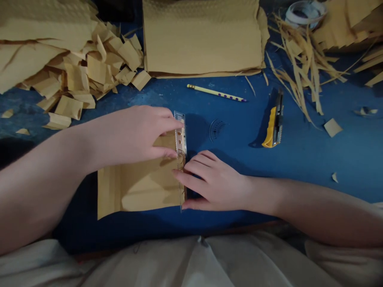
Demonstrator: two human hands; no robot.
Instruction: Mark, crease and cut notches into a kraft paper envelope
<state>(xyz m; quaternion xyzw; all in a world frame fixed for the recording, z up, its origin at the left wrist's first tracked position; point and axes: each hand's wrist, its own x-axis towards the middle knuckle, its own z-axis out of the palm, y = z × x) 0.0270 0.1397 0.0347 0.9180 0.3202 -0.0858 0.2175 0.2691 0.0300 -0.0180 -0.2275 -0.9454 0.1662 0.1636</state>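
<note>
A clear plastic ruler [180, 143] lies upright in view along the right edge of a tan paper piece [146, 187]. My left hand [134, 135] rests over the paper, its fingertips on the upper part of the ruler, thumb and fingers apart. At the ruler's lower part is my right hand [211, 183], with forefinger and thumb spread and their tips touching it. The paper's left end has folds and creases. Part of the sheet is hidden under my left hand and forearm.
Beyond my hands are a pencil [217, 93], a protractor [217, 130] and a yellow cutter [273, 123]. A stack of brown paper [203, 40] is at the back, with scraps [98, 71] to its left. Paper strips [308, 63] and a tape roll [305, 14] are at the right.
</note>
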